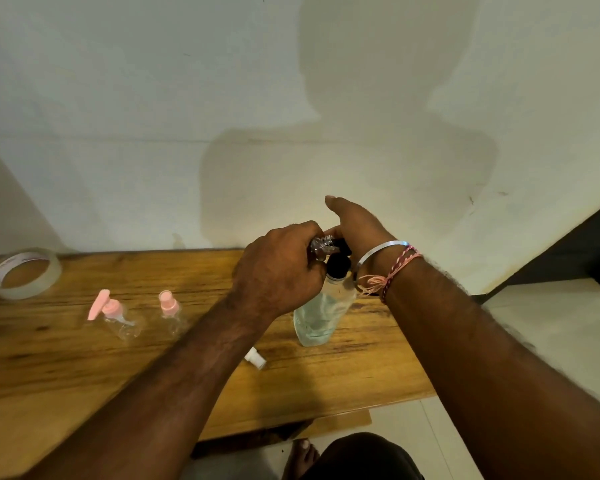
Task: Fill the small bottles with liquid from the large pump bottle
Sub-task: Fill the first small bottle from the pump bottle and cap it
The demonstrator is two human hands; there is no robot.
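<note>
On the wooden surface (pixel 66 358), a roll of clear tape (pixel 25 273) lies at the far left, with two small clear bottles (pixel 129 323) with pink tops beside it and a small white cap (pixel 256 358) lying near the left forearm. The large pump bottle (pixel 321 313), clear with pale liquid and a black pump, stands upright near the surface's right end. The left hand (pixel 281 271) curls round a small clear bottle (pixel 323 245) held at the pump; the right hand (pixel 355 226) presses the pump head, its fingers hidden. A pale wall rises behind; light floor tiles lie to the right.
</note>
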